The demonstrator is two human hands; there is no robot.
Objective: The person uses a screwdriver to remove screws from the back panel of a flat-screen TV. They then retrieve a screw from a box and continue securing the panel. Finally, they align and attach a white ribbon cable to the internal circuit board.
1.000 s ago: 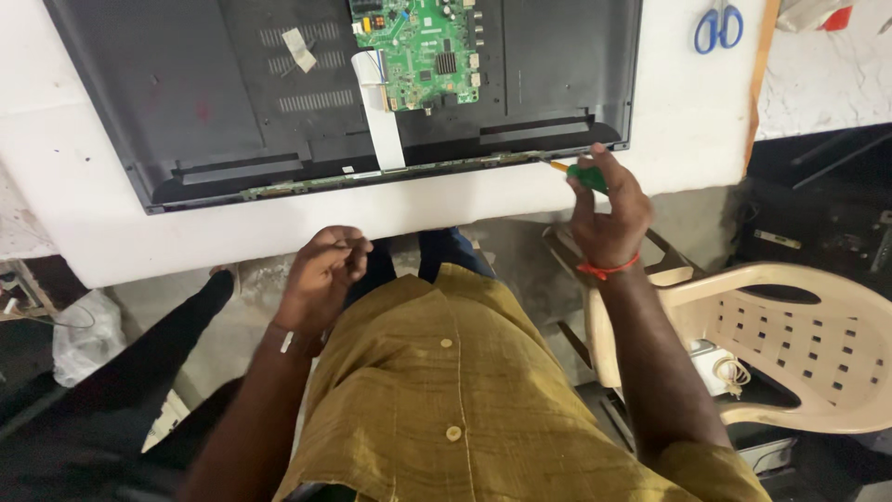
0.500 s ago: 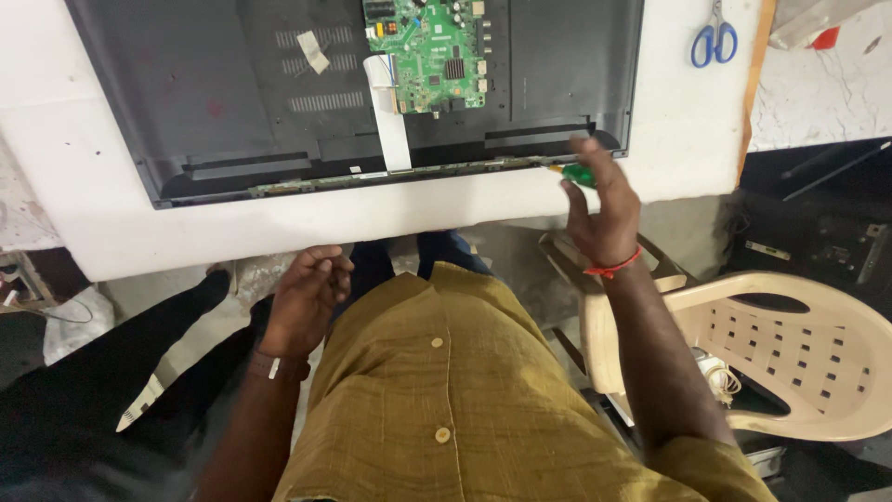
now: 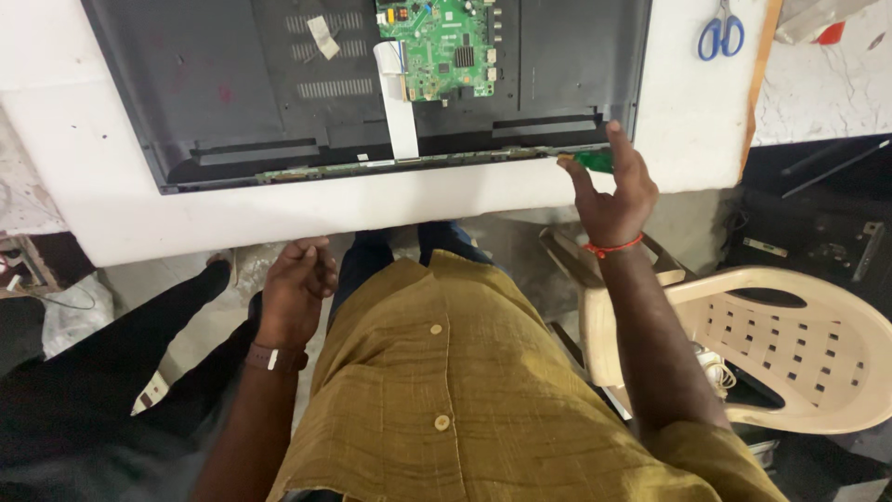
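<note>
Screwdriver [image 3: 593, 161] w/ green handle sat in the right hand [image 3: 613, 191], fingers curled round the handle, its tip at the lower right corner of the open TV back panel [image 3: 232, 93]. Vs. half a sec earlier that hand looked much the same: same corner, same grip, only a bit more upright, w/ the thumb raised along the panel's edge. Red thread [image 3: 613, 247] circled the wrist.

Left hand [image 3: 297, 284] hung below the desk [image 3: 186, 218] edge, in front of the mustard shirt [image 3: 465, 390], fingers loosely curled, holding nothing that showed. Compared w/ the earlier frame it had kept low near the lap, approx. the same spot; a sec ago it sat slightly higher and more closed. Watch strap [image 3: 274, 358] on that wrist.

Panel lay flat on the white desk, dark rear side up. Green circuit board [image 3: 437, 46] sat top centre, w/ a white flat ribbon cable [image 3: 398, 102] running from it down to the thin strip along the bottom edge. Blue-handled scissors [image 3: 720, 33] lay on the desk to the right, well apart from the panel. Cream plastic chair [image 3: 790, 353] stood at the person's right side, beneath the right forearm.
</note>
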